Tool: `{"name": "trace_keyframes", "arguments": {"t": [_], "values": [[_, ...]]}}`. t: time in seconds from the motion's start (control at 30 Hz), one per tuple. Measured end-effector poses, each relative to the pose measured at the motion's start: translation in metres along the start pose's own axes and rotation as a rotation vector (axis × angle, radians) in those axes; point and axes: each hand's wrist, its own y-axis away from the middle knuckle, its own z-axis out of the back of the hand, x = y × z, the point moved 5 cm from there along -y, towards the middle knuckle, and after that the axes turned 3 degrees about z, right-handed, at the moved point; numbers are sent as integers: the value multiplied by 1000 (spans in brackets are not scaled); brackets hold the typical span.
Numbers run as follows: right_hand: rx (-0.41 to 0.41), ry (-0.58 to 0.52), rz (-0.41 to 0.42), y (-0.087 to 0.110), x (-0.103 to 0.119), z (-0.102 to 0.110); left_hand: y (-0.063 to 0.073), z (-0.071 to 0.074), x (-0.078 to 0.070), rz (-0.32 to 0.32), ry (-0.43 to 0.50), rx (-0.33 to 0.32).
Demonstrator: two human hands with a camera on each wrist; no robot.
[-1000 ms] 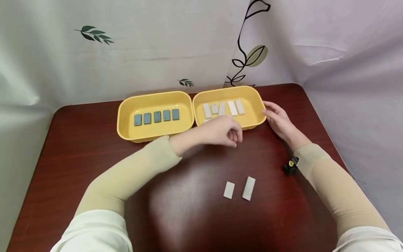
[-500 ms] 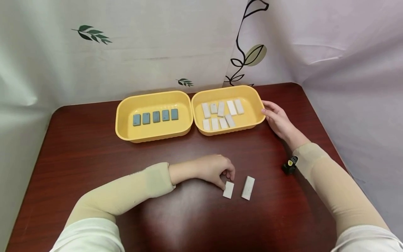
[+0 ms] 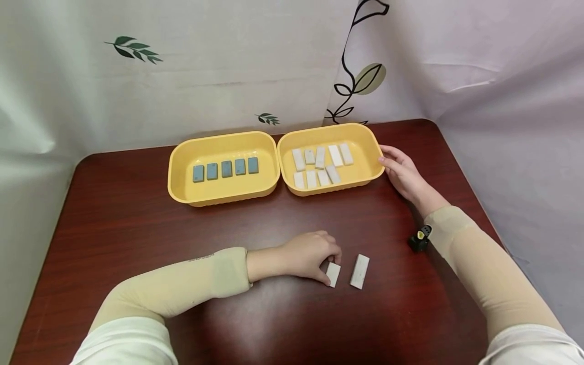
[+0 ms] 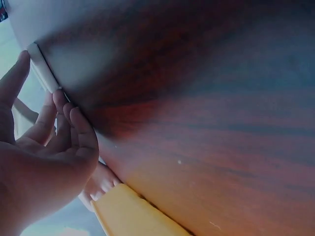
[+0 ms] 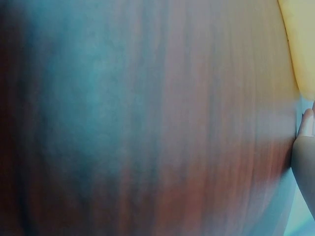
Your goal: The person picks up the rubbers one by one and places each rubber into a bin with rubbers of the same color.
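My left hand pinches a short white block on the dark red table, thumb at its near end and fingertips at its far end. In the left wrist view, the block spans between the thumb tip and the fingers. Just to its right lies a longer white block. At the back right, my right hand holds the right end of a yellow bin, thumb at the rim and fingers along the outer wall. Several white blocks lie in two rows inside this bin.
A second yellow bin stands against the first one's left side, with several blue-grey blocks in a row. A small black device sits beside the right sleeve. Pale curtains hang behind the table.
My left hand has moved from over the right bin's front edge down to the short white block and pinched it. The right hand has stayed at the bin's end.
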Motion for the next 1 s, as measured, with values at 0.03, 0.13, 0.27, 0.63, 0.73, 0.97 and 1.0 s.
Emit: {"name": "trace_keyframes", "arguments": {"t": [0.03, 0.13, 0.27, 0.63, 0.73, 0.97, 1.0], "values": [[0, 0, 1, 0, 0, 0, 0, -1, 0, 4, -1, 0], [-1, -6, 0, 1, 0, 0, -1, -1, -1, 16, 4, 8], [-3, -2, 0, 1, -1, 0, 0, 0, -2, 12, 3, 16], [2, 2, 12, 0, 1, 0, 3, 7, 2, 32, 204, 4], [1, 0, 5, 0, 2, 0, 3, 8, 2, 34, 246, -1], [-2, -1, -12, 0, 2, -1, 2, 16, 4, 42, 393, -29], [-3, 1, -14, 0, 2, -1, 2, 19, 5, 48, 406, -39]]}}
